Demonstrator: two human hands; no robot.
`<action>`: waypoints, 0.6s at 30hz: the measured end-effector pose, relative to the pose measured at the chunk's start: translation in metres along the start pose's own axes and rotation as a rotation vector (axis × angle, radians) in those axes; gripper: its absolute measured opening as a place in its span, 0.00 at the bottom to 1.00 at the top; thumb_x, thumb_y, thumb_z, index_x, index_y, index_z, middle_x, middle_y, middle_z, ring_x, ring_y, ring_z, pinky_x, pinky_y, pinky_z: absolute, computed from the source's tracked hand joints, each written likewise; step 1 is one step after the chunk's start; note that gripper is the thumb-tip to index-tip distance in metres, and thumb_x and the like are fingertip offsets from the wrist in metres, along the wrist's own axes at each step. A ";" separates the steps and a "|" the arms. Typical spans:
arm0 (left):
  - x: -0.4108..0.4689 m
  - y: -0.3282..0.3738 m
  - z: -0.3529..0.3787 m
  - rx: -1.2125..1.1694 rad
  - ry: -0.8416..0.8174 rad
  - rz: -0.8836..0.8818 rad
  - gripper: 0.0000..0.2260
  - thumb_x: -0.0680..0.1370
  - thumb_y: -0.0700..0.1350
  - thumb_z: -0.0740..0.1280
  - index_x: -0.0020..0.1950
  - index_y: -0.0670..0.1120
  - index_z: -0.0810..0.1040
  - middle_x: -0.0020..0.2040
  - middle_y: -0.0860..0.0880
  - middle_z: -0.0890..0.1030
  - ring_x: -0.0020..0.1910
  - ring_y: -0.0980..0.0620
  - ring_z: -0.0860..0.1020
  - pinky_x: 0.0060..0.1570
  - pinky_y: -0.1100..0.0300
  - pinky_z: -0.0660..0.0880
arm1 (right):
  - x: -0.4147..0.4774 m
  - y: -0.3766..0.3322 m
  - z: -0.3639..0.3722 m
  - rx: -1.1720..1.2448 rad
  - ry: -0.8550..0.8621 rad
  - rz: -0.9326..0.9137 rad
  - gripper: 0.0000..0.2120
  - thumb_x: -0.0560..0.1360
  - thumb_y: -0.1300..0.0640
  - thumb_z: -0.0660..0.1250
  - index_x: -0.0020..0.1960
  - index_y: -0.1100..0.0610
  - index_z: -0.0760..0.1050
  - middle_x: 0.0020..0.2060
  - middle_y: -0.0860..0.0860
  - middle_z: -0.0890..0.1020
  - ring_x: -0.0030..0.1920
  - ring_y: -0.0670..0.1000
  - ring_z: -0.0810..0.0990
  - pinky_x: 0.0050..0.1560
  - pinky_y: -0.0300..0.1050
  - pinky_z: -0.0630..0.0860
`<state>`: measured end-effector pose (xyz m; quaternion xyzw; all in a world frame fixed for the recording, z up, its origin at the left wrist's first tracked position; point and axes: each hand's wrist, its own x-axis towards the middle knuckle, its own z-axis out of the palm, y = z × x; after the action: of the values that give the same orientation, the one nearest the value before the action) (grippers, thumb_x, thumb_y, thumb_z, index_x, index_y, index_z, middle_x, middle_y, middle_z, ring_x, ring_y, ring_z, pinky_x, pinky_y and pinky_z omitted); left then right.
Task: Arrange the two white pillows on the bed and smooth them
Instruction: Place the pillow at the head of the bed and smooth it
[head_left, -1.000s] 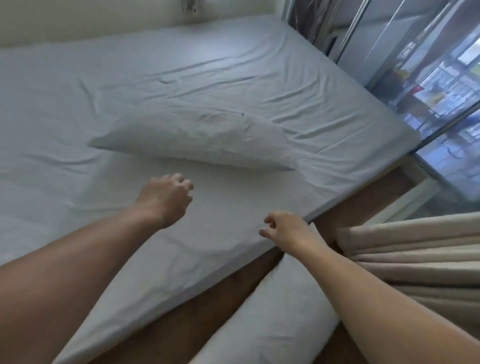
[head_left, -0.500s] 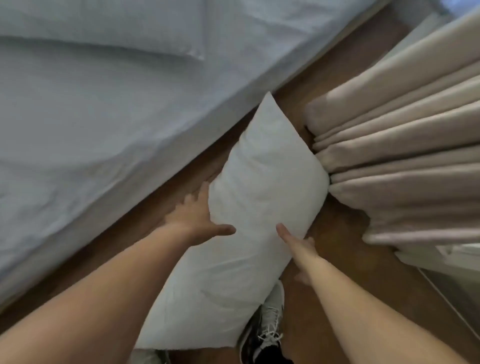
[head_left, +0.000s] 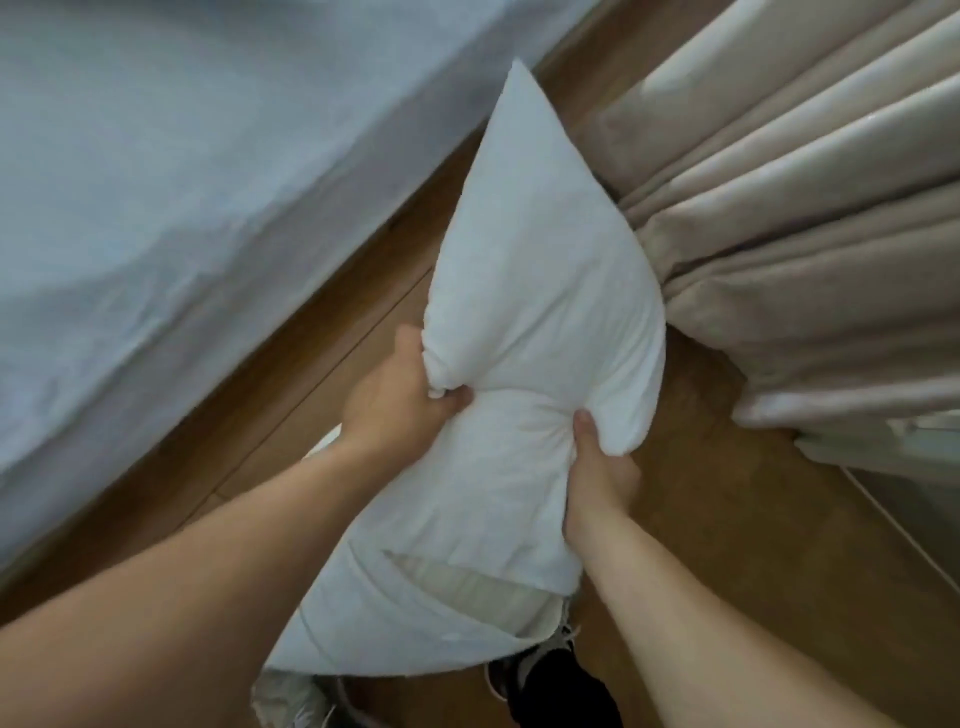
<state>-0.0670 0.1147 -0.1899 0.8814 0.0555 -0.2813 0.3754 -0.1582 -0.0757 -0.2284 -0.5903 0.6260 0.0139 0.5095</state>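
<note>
White pillow (head_left: 524, 270) pinched: left hand (head_left: 395, 400), right hand (head_left: 597, 467).

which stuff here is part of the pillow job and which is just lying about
Part of the job:
- white pillow, gripped at its middle
- left hand and right hand, both clenched on it
- bed, where it is to go

Just lying about:
- beige curtain
- wooden floor
- shoe under the pillow

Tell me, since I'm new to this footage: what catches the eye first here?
The white pillow dominates the centre, pinched at its middle by the left hand and right hand above the wooden floor. The bed fills the upper left; beige curtains hang at right.
</note>
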 end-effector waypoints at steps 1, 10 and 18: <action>-0.006 0.015 -0.025 -0.015 0.007 0.013 0.24 0.70 0.57 0.72 0.56 0.50 0.63 0.49 0.52 0.76 0.50 0.41 0.78 0.47 0.46 0.76 | -0.020 -0.026 -0.007 -0.003 0.040 -0.031 0.19 0.64 0.38 0.76 0.43 0.52 0.80 0.40 0.47 0.84 0.41 0.51 0.83 0.41 0.41 0.76; -0.063 0.136 -0.334 -0.328 0.345 0.083 0.26 0.68 0.57 0.74 0.60 0.52 0.66 0.49 0.51 0.76 0.52 0.44 0.78 0.47 0.52 0.72 | -0.250 -0.317 0.035 0.000 -0.045 -0.524 0.33 0.68 0.38 0.72 0.64 0.60 0.73 0.56 0.58 0.81 0.56 0.58 0.79 0.56 0.47 0.72; -0.038 0.108 -0.608 -0.423 0.811 -0.089 0.34 0.75 0.50 0.68 0.75 0.43 0.55 0.68 0.36 0.72 0.64 0.37 0.73 0.64 0.43 0.70 | -0.419 -0.508 0.203 -0.191 -0.781 -0.806 0.18 0.72 0.42 0.69 0.45 0.58 0.79 0.43 0.54 0.78 0.40 0.53 0.76 0.45 0.50 0.71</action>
<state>0.2106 0.4632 0.2394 0.8210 0.2919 0.0883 0.4827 0.2596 0.1996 0.2448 -0.7771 0.1125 0.0921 0.6124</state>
